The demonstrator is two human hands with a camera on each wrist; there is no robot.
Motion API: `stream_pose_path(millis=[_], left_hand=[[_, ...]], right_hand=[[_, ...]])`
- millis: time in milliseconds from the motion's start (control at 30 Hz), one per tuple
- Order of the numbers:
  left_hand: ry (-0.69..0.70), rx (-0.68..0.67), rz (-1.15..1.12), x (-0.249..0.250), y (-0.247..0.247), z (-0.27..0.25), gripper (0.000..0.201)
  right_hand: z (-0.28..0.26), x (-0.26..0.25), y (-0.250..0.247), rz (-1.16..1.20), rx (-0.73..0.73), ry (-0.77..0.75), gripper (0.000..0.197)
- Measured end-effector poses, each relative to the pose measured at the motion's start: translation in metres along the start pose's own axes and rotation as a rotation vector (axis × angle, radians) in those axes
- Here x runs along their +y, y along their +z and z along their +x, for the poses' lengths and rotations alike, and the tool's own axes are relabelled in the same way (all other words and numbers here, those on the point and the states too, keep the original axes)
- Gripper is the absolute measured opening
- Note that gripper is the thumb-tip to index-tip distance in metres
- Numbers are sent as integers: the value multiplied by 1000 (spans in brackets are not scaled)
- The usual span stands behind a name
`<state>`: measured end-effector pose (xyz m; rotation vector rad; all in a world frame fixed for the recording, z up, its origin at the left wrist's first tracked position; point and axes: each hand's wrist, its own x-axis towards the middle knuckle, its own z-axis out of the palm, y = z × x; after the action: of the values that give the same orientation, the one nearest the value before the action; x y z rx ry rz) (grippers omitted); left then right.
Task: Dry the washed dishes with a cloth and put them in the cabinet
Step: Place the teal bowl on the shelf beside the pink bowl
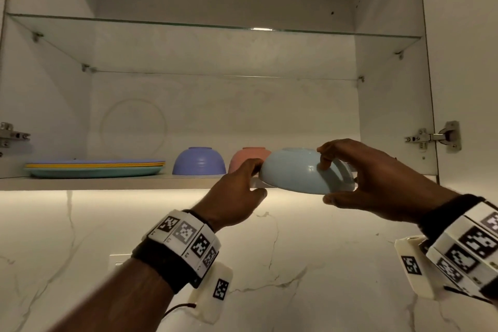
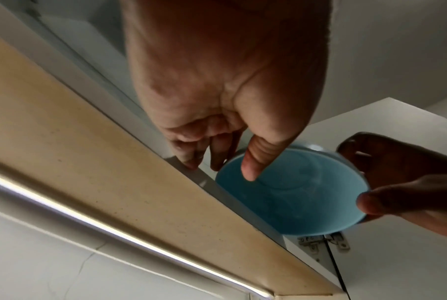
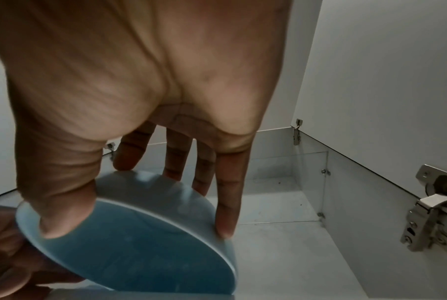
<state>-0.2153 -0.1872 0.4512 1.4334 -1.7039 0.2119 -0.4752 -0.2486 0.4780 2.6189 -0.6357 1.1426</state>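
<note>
Gripping inverted blue bowl [image 1: 296,172], both hands' fingers [image 1: 324,162] curled

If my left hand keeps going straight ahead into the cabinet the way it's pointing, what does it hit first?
Most likely the pink bowl. The left hand, gripping the light blue bowl, points into the cabinet's bottom shelf, and the upside-down pink bowl stands just beyond its fingers. Depth is hard to judge, though.

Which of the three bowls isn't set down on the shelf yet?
The light blue bowl, rightmost: both hands hold it upside down at the shelf's front edge. The purple bowl and pink bowl already rest inverted on it.
</note>
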Motion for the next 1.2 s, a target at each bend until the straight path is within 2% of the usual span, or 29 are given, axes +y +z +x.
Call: stream_pose_path(millis=[167,300,367,467,567,700,767,833,867,1067,1200], left_hand=[[44,90,367,-4,5,-6,55],[108,182,506,-24,8,-19,48],[124,168,550,-33,10,-24,54],[116,107,576,-41,16,-26,64],[133,108,587,-44,19,-27,67],[133,115,587,-47,25,-27,69],[139,120,586,-49,26,-27,70],[137,117,593,-48,27,-27,71],[135,114,601,-48,27,-27,71],[115,97,594,-45,29,-29,74],[100,67,602,-46,30,-30,80]], right_hand=[[23,17,6,-91,-58,85,48],[38,35,16,-88,-71,168,45],[44,43,25,-91,-72,200,46],[50,53,39,-97,-59,242,44],[56,60,52,-114,-12,295,29],[61,62,65,-96,-5,398,24],[64,63,68,-85,-42,438,30],[66,65,73,-84,-72,427,48],[66,65,75,-90,-75,430,50],[65,56,84,-271,-90,475,51],[61,51,84,-224,-35,430,47]])
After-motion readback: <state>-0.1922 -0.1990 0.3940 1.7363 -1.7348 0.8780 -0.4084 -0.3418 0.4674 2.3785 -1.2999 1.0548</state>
